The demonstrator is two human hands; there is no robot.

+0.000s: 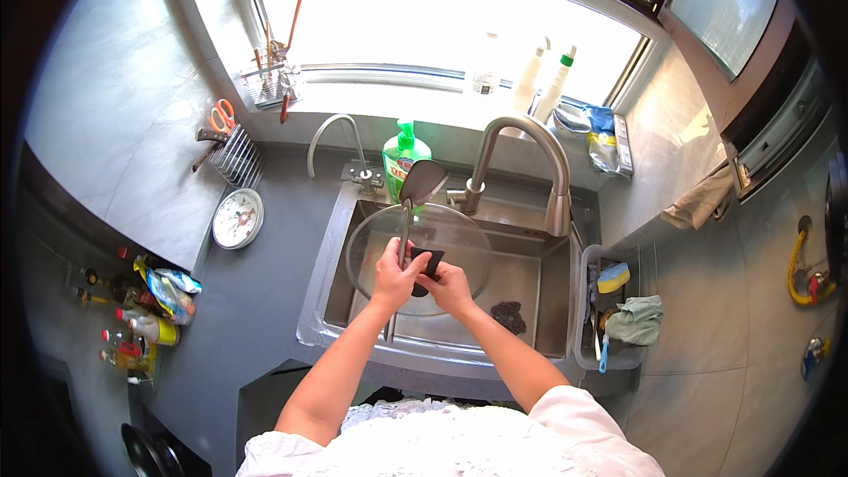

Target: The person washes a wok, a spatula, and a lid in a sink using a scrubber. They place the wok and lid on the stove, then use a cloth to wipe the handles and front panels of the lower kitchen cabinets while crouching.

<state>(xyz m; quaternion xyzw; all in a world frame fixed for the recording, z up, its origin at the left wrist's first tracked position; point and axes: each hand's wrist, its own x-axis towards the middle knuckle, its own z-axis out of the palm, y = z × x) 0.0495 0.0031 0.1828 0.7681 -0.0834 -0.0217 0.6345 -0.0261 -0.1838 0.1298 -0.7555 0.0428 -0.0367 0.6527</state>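
Note:
My left hand grips the handle of a metal turner, whose blade points up toward the window. Beside it, my right hand has its fingers on the black handle of a round glass pot lid. The lid lies over the left part of a stainless steel sink. Whether my left fingers touch the lid handle too, I cannot tell. A dark scouring pad rests on the sink floor, to the right of the lid. Behind the turner's blade stands a green pump bottle.
A curved faucet arches over the sink's back right; a thinner tap stands left. A plastic bin at the right holds a sponge and a cloth. Stacked plates and a knife rack stand on the left counter.

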